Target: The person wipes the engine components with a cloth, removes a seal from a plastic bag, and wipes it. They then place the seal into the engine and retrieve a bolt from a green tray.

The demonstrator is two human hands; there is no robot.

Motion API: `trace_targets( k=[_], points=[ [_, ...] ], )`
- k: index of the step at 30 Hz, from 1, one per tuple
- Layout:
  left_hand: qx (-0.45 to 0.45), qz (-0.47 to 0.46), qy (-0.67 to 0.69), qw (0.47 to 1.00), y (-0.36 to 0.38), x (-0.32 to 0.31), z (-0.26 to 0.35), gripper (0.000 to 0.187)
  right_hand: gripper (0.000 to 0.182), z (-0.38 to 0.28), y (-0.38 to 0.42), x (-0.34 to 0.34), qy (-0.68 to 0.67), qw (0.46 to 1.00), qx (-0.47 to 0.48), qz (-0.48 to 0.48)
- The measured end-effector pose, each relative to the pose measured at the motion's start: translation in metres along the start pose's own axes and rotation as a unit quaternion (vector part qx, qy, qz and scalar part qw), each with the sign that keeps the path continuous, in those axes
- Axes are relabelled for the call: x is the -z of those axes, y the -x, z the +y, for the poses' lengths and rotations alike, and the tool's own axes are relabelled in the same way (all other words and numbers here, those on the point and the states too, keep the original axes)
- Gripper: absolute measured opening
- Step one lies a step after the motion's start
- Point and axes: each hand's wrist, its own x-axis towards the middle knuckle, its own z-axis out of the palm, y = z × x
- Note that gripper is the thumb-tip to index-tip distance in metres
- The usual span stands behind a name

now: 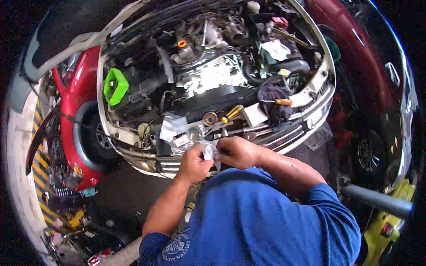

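Observation:
Close to my body, at the front edge of the open engine bay, my left hand (195, 165) is closed on a small clear plastic bag (208, 152). Beside it my right hand (238, 152) is closed in a pinch at the bag's right side; its fingertips are partly hidden. Just beyond them, another clear bag (174, 127) with a white label lies on the front of the car. A round metal part (210, 118) and a yellow screwdriver (232, 114) lie to its right.
The engine (213, 75) fills the bay ahead. A green holder (116, 87) stands at left. A dark cloth (274, 106) with an orange-handled tool (284, 102) lies at right. Red cars (80, 115) flank the bay, and a grey bar (377, 200) is at lower right.

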Motion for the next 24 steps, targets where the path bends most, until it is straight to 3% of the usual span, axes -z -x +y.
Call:
trace_targets(
  k=[3,4,7,9,14,16,17,19,22,24],
  points=[
    [0.01,-0.022,0.006,1.0,-0.002,-0.001,-0.01,0.02,0.024,0.006,0.004,0.005,0.017,0.999,0.007,-0.041],
    [0.025,-0.03,0.012,0.999,-0.002,-0.002,-0.011,0.016,0.025,0.014,0.005,0.002,0.024,0.998,0.049,-0.028],
    [0.064,-0.051,0.017,0.997,-0.003,-0.002,-0.005,0.013,0.026,0.025,0.005,-0.013,0.023,0.999,0.033,-0.008],
    [0.054,-0.01,-0.022,0.998,-0.005,-0.004,-0.008,0.012,0.027,0.023,0.004,-0.011,0.023,0.998,0.05,-0.007],
    [0.058,0.044,0.039,0.997,-0.006,-0.017,-0.016,0.011,0.028,0.037,-0.001,-0.019,0.043,0.997,0.064,0.008],
    [0.046,0.104,-0.091,0.989,-0.009,-0.022,-0.014,0.01,0.028,0.044,-0.002,-0.019,0.049,0.997,0.065,0.006],
    [0.048,0.106,-0.092,0.989,-0.01,-0.024,-0.013,0.01,0.027,0.044,-0.003,-0.02,0.054,0.997,0.058,-0.002],
    [0.004,0.117,-0.307,0.944,-0.009,-0.026,-0.013,0.013,0.027,0.046,-0.001,-0.023,0.055,0.997,0.05,-0.012],
    [-0.055,0.124,-0.329,0.934,-0.005,-0.03,0.004,0.017,0.023,0.054,0.001,-0.011,0.014,0.998,0.055,0.002],
    [-0.173,0.124,-0.374,0.903,-0.003,-0.027,0.01,0.02,0.024,0.051,0.003,-0.003,-0.062,0.998,0.016,0.014]
  ],
)
